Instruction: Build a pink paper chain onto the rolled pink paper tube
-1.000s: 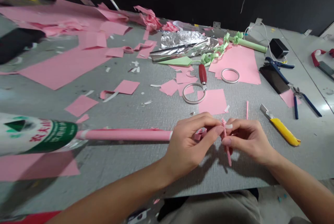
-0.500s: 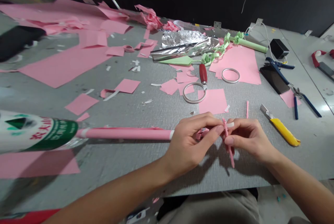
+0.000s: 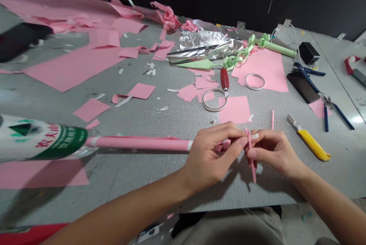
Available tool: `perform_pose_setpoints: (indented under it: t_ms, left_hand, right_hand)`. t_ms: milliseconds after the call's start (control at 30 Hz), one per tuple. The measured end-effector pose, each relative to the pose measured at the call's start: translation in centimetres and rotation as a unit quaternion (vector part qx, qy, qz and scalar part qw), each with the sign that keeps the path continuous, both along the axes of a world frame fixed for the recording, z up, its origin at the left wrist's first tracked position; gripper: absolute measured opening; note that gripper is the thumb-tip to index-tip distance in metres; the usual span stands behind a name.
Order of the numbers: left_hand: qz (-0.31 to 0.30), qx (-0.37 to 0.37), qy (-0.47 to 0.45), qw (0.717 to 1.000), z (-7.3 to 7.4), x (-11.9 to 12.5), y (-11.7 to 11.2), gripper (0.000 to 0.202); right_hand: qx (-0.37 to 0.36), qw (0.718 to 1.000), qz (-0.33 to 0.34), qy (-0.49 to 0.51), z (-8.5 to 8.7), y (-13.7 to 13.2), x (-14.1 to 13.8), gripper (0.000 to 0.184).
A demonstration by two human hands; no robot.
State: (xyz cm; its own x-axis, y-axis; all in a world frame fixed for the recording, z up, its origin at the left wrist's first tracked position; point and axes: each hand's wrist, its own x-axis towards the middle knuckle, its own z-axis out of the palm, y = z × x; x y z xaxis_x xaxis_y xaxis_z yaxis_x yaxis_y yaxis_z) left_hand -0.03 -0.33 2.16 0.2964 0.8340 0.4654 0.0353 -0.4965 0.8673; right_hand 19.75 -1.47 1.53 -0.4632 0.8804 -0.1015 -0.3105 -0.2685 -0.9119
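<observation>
Near the table's front edge, my left hand [image 3: 213, 157] pinches the upper end of a thin rolled pink paper stick [image 3: 253, 170] between thumb and forefinger. My right hand [image 3: 274, 151] is closed on the same stick, its thumb pressed against it. A short white strip of tape [image 3: 254, 136] pokes out by the right forefinger. Beside the left fingers shows a curled pink paper piece [image 3: 224, 145], partly hidden. A long pink paper tube [image 3: 143, 143] lies left of my left hand and passes behind it. The hands hide much of the stick's upper part.
A yellow cutter knife [image 3: 313, 144] and a small pink stick [image 3: 272, 119] lie right of my hands. Beyond are a red-handled knife [image 3: 224, 79], tape rings [image 3: 215, 100], foil [image 3: 211, 48], blue-handled pliers [image 3: 337, 113] and pink paper [image 3: 234, 109]. A bottle [image 3: 42, 138] lies left.
The view has shifted slightly, so the table things sit a little further right. Both hands keep nearly the same pinch on the stick.
</observation>
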Motion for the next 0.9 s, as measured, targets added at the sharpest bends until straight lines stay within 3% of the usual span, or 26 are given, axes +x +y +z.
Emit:
perform_pose_setpoints:
  t_ms: [533,900]
  left_hand:
    - [0.012,0.025,0.005,1.000,0.21,-0.04,-0.07,0.018]
    - [0.014,0.014,0.019,1.000,0.43,0.01,-0.11,0.019]
  right_hand:
    - [0.006,1.000,-0.002,-0.015,0.13,-0.05,-0.08,0.018]
    - [0.010,1.000,0.010,0.015,-0.23,-0.01,0.07,0.009]
